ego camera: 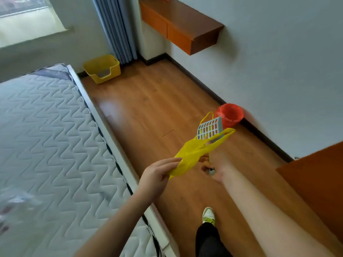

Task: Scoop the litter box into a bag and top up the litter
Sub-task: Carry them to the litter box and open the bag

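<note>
A yellow litter box [102,68] stands on the wooden floor at the far end of the room, by the curtain. My left hand [158,175] pinches the lower end of a yellow plastic bag [193,154] held out in front of me. My right hand [216,166] grips the handle of a grey slotted litter scoop [209,129], which points up and away; the bag's handles lie across the scoop. The right hand's fingers are partly hidden behind the bag.
A bare quilted mattress [46,136] fills the left. An orange-red bucket [231,115] sits against the right wall. A wooden wall shelf [178,23] hangs above, and an orange cabinet corner [315,182] juts in at the right. My foot [208,215] is on the floor strip.
</note>
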